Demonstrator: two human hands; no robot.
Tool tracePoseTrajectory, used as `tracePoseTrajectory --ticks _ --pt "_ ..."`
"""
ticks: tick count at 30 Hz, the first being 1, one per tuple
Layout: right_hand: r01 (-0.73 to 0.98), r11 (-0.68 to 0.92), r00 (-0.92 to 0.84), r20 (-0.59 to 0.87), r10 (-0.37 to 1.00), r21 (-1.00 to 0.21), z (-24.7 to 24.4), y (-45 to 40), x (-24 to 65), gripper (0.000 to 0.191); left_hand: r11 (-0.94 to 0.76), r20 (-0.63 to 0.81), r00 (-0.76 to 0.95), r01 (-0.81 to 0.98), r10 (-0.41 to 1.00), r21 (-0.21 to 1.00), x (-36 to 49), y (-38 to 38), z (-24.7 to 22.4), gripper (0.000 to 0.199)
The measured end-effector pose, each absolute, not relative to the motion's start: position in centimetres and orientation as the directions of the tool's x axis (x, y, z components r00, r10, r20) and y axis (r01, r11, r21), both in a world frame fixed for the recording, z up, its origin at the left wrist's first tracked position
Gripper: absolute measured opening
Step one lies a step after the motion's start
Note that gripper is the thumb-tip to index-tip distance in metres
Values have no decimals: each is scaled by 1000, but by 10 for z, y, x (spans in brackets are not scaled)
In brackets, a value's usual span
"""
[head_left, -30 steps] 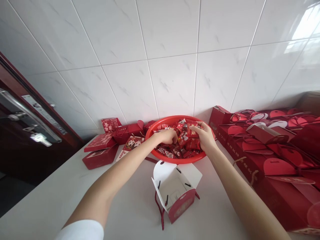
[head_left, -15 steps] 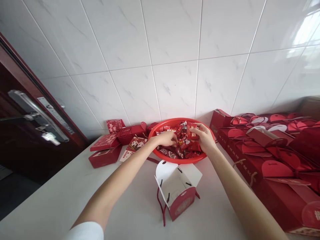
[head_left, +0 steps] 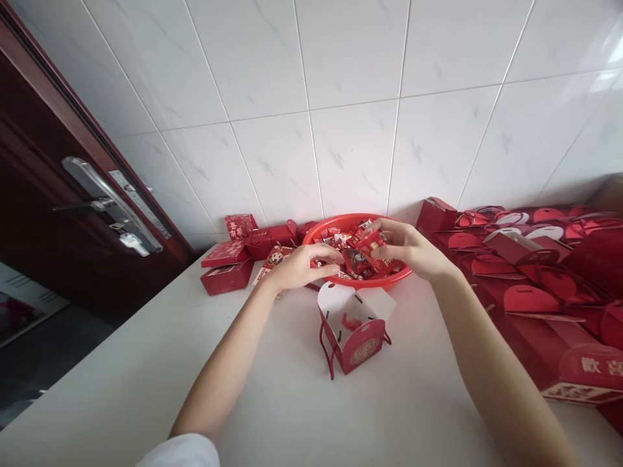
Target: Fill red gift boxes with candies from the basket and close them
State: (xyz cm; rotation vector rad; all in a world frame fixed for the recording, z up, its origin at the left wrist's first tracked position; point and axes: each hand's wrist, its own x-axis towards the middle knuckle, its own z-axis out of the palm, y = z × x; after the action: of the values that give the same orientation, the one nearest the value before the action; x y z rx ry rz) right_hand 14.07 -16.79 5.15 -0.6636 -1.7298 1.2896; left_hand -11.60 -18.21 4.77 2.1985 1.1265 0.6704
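A red plastic basket (head_left: 389, 281) full of red-wrapped sweets stands against the wall. Over its right side, my right hand (head_left: 406, 248) grips a red packet (head_left: 370, 244) between thumb and fingers. My left hand (head_left: 304, 264) is at the basket's left front edge, its thumb and fingers a little apart, with nothing visible between them. In front of the basket sits an open red gift box (head_left: 363, 347) with a white inside and dark red cord handles. A small blurred red item (head_left: 349, 321) is inside it.
Many red gift boxes (head_left: 559, 347) crowd the table's right side. More red boxes (head_left: 226, 277) and a printed card (head_left: 275, 259) lie left of the basket. A dark red door (head_left: 73, 227) with a metal handle is at the far left.
A small red item now shows inside the open box. My left hand has drawn back from among the sweets to the basket's edge. The view has shifted.
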Motion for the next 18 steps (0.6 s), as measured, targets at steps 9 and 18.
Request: tracePoseTrajectory --ticks 9,18 --pt "158 530 -732 261 629 -833 61 -192 130 19 -512 111 562 632 820 582 -127 -200 49 30" --pt "248 638 -686 333 647 -729 48 -190 116 15 -458 -77 570 726 818 512 -133 -207 53 29"
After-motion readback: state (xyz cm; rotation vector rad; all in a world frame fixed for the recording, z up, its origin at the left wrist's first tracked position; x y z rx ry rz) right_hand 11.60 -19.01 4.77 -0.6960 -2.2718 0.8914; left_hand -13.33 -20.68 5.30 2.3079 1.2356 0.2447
